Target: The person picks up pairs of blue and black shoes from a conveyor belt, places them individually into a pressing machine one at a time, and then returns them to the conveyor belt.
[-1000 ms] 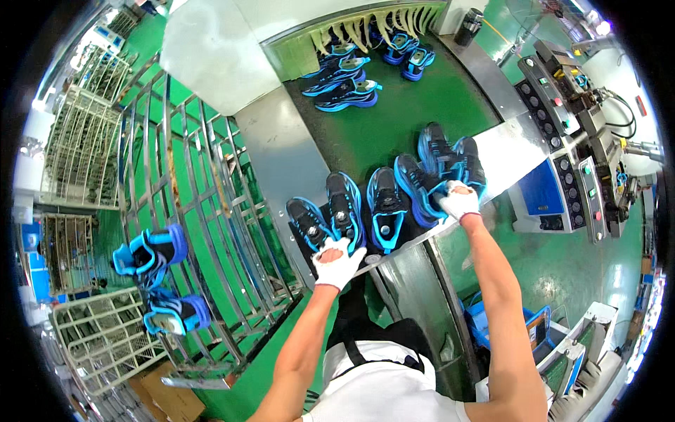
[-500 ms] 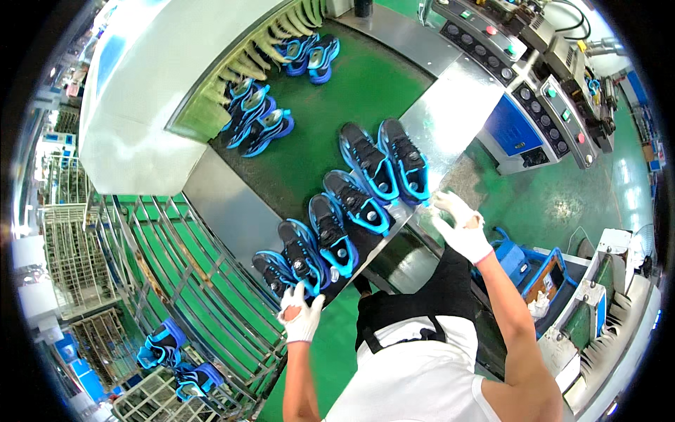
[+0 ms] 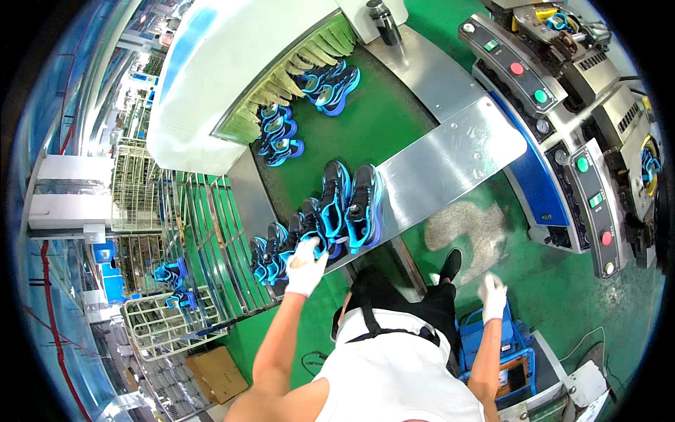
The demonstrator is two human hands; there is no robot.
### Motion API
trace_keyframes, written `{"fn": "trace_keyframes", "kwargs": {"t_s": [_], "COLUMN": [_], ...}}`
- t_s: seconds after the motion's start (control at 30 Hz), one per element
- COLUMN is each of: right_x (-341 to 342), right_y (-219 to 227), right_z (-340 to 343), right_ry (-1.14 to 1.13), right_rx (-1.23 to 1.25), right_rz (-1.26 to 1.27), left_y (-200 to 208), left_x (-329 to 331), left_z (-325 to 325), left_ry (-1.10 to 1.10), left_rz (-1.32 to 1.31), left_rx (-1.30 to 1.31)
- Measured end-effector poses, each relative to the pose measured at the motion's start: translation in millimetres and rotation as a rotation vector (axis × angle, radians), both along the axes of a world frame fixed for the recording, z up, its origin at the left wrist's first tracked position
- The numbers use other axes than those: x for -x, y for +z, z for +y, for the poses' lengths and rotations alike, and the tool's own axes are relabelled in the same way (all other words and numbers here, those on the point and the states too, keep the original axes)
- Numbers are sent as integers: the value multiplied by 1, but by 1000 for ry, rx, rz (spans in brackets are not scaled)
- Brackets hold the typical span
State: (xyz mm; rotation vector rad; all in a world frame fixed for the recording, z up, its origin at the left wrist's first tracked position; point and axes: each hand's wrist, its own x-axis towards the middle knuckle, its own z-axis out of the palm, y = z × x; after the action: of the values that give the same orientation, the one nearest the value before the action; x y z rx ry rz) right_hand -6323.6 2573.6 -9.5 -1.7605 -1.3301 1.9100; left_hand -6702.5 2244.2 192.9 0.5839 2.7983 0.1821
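My left hand (image 3: 305,269), in a white glove, is at the near side of a row of black and blue sneakers (image 3: 363,204). Its fingers reach over the heels of the middle ones, thumb apart, and it looks open; whether it touches a shoe I cannot tell. These shoes stand along the near edge of a green conveyor belt (image 3: 376,130), heels toward me. Out to the right, above the floor, my gloved right hand (image 3: 493,295) hangs with loosely bent fingers and nothing visible in it. More sneakers (image 3: 336,90) lie farther back, beside a fringed machine opening (image 3: 299,74).
A metal ledge (image 3: 450,162) borders the belt on the right, with a dark flask (image 3: 383,22) behind. Control panels (image 3: 517,67) stand farther right. A barred metal rack (image 3: 211,235) is at left, and a blue crate (image 3: 520,380) sits beside my right arm.
The view has shifted toward the right. My right hand has left the shoes at the row's right end and dropped to my side. My left hand has moved from the row's left end toward its middle.
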Motion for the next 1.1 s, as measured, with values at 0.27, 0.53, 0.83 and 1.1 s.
{"fn": "trace_keyframes", "kwargs": {"t_s": [0.27,0.53,0.83,1.1], "right_x": [-177,-166,-9,115], "right_y": [-4,41,127,156], "right_z": [-6,70,128,205], "right_ry": [-16,-154,106,272], "right_rx": [337,348,265,145], "right_rz": [-310,-168,-503,-643], "left_y": [-117,-112,-5,-160], "left_x": [57,27,200,453], "left_z": [47,19,64,55], "left_ry": [-204,-160,312,556], "left_rz": [-36,-50,328,190], "left_rx": [293,117,-103,-126]}}
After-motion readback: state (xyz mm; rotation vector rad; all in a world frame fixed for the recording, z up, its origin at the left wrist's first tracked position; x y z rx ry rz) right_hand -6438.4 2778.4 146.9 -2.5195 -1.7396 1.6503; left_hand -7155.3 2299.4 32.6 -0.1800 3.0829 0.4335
